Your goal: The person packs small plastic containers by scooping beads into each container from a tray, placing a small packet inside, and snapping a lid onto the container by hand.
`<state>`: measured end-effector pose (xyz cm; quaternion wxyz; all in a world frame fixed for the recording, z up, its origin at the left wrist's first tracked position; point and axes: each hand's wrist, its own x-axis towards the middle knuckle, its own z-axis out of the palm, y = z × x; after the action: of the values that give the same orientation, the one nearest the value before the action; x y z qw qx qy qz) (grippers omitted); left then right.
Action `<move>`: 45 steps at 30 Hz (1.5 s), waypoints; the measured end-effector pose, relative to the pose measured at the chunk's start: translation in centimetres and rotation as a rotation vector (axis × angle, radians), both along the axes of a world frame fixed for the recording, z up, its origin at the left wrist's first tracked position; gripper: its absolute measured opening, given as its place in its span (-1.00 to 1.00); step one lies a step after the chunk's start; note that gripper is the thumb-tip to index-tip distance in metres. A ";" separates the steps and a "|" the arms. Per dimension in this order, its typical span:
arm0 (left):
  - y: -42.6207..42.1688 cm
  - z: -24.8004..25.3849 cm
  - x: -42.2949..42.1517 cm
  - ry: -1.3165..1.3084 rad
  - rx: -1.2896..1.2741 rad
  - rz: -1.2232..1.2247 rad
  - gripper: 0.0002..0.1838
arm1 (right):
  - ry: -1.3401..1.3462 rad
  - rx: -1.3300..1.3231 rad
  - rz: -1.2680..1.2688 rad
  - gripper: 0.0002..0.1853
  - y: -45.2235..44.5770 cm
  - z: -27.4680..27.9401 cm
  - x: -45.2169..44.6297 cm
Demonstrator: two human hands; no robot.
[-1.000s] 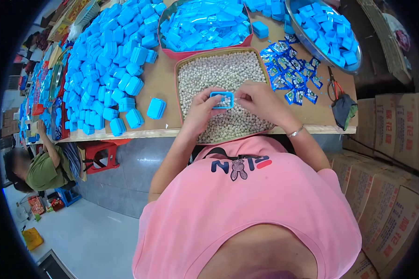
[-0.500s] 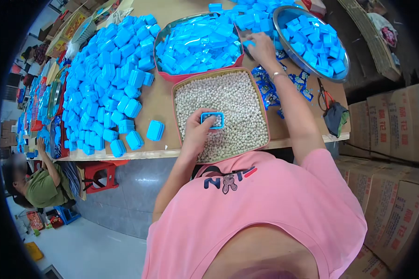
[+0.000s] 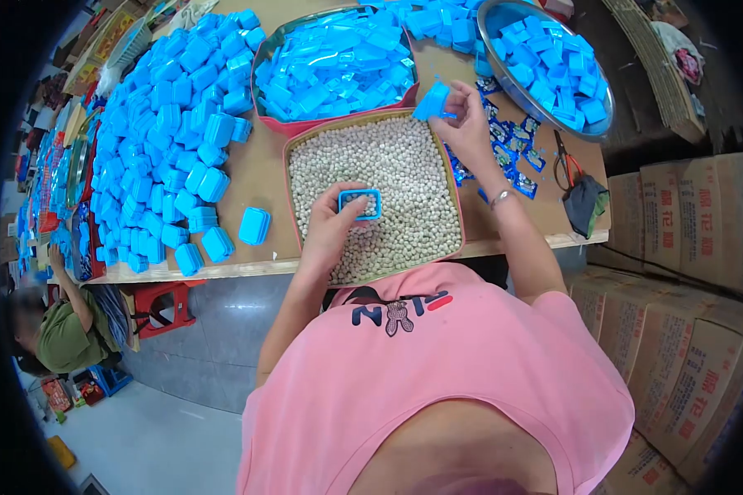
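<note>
My left hand is closed round a small open blue plastic box, its thumb over the opening. Pale round pellets show inside the box. Beneath it lies a shallow square tray filled with the same pellets. Over the tray's upper right corner, my right hand pinches a blue plastic piece; whether it is a lid or another box I cannot tell. Close to that hand, small dark-blue printed packets are scattered on the table.
A red basin holds translucent blue pieces. Closed blue boxes are heaped left, with a single box apart. A metal bowl of blue boxes stands right, near scissors. Cartons are stacked right; another person sits left.
My right hand has come back from beside the metal bowl toward the tray, bringing the blue piece into clearer sight. My left hand still holds the box over the pellets. The whole view has shifted slightly.
</note>
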<state>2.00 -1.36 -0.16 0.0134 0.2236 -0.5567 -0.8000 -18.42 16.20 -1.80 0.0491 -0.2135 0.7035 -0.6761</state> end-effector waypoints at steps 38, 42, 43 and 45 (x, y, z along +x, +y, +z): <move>0.0 0.9 0.8 0.123 0.132 -0.128 -0.43 | 0.185 0.221 0.490 -0.48 0.9 5.2 9.5; 0.0 0.3 0.5 0.184 0.043 -0.213 -0.43 | 0.517 0.362 0.450 -0.42 0.5 5.7 10.6; 0.0 0.3 0.5 0.183 0.042 -0.210 -0.43 | 0.517 0.361 0.453 -0.42 0.4 5.6 10.6; 0.1 0.1 0.7 0.213 0.010 -0.178 -0.44 | 0.640 0.419 0.435 -0.40 0.2 5.1 10.6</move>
<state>2.68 -1.22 -0.10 0.0003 0.0869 -0.5657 -0.8200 -7.82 16.44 3.33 0.0119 -0.5407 0.7440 -0.3925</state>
